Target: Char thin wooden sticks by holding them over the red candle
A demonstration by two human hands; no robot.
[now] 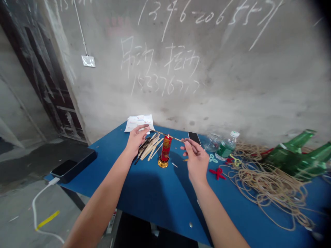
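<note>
A thin golden-brown stick (163,134), with a dark and light twisted look, stretches between my two hands. My left hand (139,136) pinches its left end, and my right hand (195,155) grips the right end between thumb and fingers. Just beneath the stick's middle stands a red candle (166,148) on a gold base, with a small bright glow at its top. Whether the stick touches the glow I cannot tell. Behind and below my left hand lies a bundle of flat pale and dark strips (150,147).
Papers (139,121) and a phone (194,137) lie toward the wall on the blue table (144,193). At right are a glass jar (212,142), a bottle (227,146), a red pipe-cleaner shape (217,173), coiled cord (269,189) and green bottles (292,148). A black box (74,165) sits left.
</note>
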